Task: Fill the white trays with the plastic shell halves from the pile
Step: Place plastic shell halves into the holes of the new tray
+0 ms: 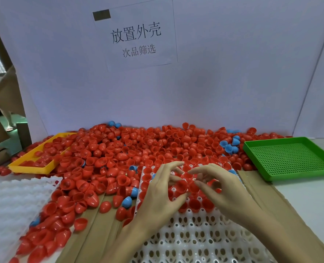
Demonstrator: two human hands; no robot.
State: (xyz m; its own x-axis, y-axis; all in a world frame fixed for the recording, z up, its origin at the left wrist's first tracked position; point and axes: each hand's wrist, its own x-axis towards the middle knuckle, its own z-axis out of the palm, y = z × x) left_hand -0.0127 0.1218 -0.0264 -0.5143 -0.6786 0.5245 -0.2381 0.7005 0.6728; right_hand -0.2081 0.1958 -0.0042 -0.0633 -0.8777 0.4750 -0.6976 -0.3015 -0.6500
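My fingers (pixel 176 165), loosely spread and gripping nothing, hover over red shell halves (pixel 182 186) seated in the white tray (pixel 205 234); the shells look light, rigid, slippery, best pinched at rims.

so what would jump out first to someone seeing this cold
The huge pile of red shells spread across the back of the table. Next, both hands, left hand and right hand, working over the half-filled white tray up front, with a green tray at right.
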